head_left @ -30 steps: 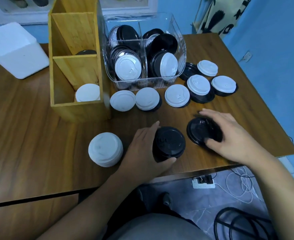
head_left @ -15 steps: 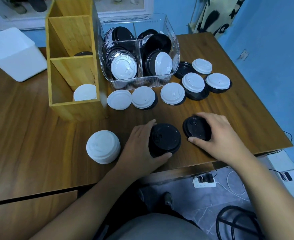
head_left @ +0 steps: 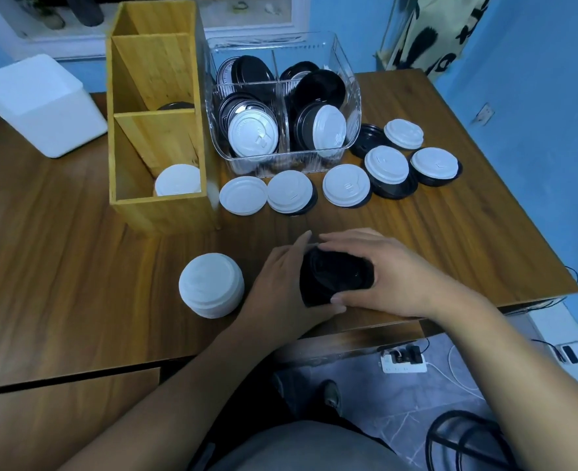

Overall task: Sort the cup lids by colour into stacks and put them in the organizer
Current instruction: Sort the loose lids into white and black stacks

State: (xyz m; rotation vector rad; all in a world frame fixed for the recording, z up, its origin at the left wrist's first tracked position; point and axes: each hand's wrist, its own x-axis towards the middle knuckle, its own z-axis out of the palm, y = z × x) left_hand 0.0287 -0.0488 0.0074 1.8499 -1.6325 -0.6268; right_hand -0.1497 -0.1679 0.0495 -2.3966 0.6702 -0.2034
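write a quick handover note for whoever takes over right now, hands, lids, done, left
Left hand grips the black stack from the side; right hand grips it from above.
White stack stands beside it on the table.
Done: some white lids in the front compartment of the organizer, dark lids behind.
Left: loose lids on the table and the clear bin of mixed lids.

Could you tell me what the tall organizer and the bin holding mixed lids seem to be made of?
The organizer looks like bamboo or light wood: visible grain, matte finish. The bin seems clear glossy plastic, see-through with ribbed walls.
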